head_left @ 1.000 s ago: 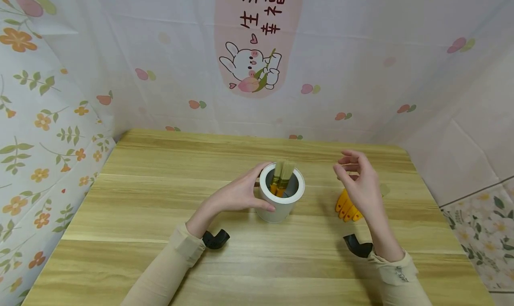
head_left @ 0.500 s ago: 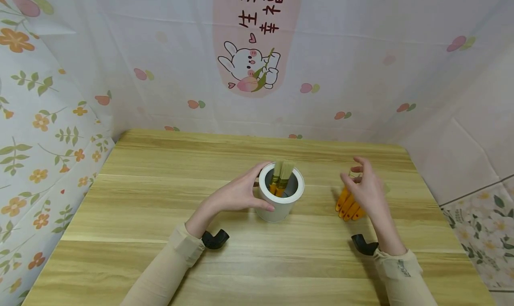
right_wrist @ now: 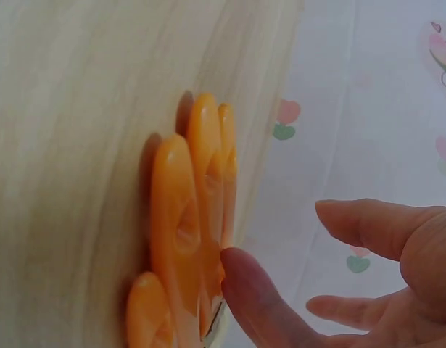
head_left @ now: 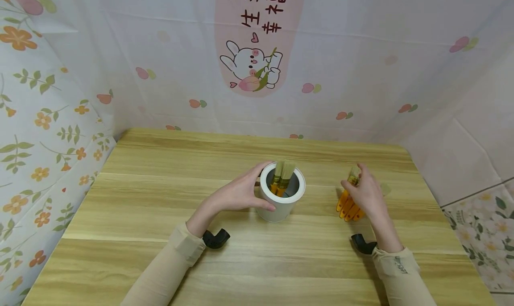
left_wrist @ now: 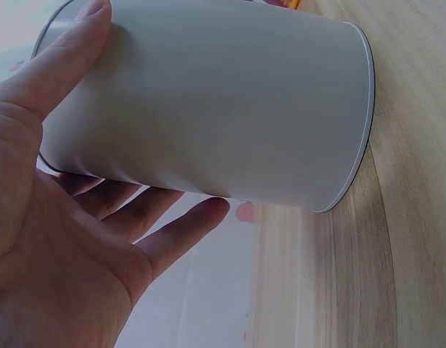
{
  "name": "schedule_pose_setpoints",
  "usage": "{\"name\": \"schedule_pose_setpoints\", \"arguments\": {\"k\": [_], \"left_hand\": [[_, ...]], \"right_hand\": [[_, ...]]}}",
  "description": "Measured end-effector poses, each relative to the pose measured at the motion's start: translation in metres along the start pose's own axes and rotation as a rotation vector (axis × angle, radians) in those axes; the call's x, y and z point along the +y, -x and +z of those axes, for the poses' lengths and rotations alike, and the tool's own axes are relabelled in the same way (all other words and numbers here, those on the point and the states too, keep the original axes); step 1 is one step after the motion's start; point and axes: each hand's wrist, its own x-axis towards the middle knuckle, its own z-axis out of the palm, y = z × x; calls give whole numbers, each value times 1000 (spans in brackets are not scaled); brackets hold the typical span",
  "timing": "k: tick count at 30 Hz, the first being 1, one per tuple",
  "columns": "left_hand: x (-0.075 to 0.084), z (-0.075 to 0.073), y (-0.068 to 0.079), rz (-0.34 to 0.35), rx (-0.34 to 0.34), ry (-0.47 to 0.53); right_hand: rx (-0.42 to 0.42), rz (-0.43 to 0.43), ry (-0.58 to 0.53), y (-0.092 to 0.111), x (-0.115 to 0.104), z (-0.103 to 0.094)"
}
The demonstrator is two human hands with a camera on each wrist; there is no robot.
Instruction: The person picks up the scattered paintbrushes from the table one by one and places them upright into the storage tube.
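Note:
A white can (head_left: 277, 210) with a wide rim stands upright at mid-table. Two paintbrushes (head_left: 279, 181) with orange handles lean in it, bristles up. My left hand (head_left: 241, 192) grips the can from its left side, thumb in front and fingers behind; the left wrist view shows the thumb (left_wrist: 70, 54) on its wall. My right hand (head_left: 368, 194) is over a group of paintbrushes (head_left: 348, 207) lying on the table, bristles away from me. Its fingers are spread, one fingertip (right_wrist: 244, 272) right at the orange handles (right_wrist: 180, 225). The hand hides part of these brushes.
The wooden table (head_left: 160, 172) reaches back to a printed cloth (head_left: 180, 65) hanging behind it. Black curved pieces (head_left: 217, 239) sit at both wrists. A floral cloth (head_left: 44, 163) hangs along the left side.
My right hand has moved right and down onto the lying brushes, and bristles now show between its thumb and fingers. My left hand and the can have stayed in place.

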Motion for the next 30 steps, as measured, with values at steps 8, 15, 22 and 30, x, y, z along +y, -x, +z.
{"name": "schedule_pose_setpoints", "arguments": {"k": [8, 15, 22, 30], "left_hand": [[0, 0, -1, -3, -3, 4], [0, 0, -1, -12, 0, -11], [-1, 0, 0, -17, 0, -18], [-1, 0, 0, -4, 3, -27]], "right_hand": [[17, -23, 63, -1, -1, 7], [-1, -48, 117, 0, -4, 15], [-74, -82, 83, -1, -2, 16], [-128, -79, 7, -1, -6, 11]]}}
